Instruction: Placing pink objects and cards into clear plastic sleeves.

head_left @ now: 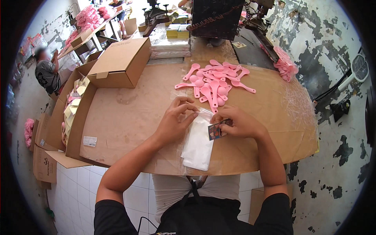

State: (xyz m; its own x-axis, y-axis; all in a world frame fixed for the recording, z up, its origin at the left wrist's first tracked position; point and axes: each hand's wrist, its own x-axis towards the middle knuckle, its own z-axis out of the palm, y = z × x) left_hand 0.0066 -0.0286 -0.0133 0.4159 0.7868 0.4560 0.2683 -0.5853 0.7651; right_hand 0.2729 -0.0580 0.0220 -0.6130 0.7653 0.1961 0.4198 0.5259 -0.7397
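Observation:
A stack of clear plastic bags point(197, 147) lies flat on the brown cardboard-covered table point(133, 117) in front of me. My left hand point(178, 119) pinches the top edge of a bag between thumb and finger. In my right hand point(237, 123) is a small dark printed card point(215, 132), held over the right side of the bags. The right fingertips are close to the bag's top edge; whether they touch it I cannot tell. Just beyond both hands lies a loose heap of pink plastic scoops point(215, 82), the nearest handle almost reaching the bags.
A closed cardboard box point(121, 60) stands at the back left, beside an open carton point(80, 117) of pale yellow pieces. Behind are stacked clear packs point(168, 47) and a dark machine point(215, 19). Pink bagged goods point(286, 64) sit far right. A person point(49, 72) sits far left.

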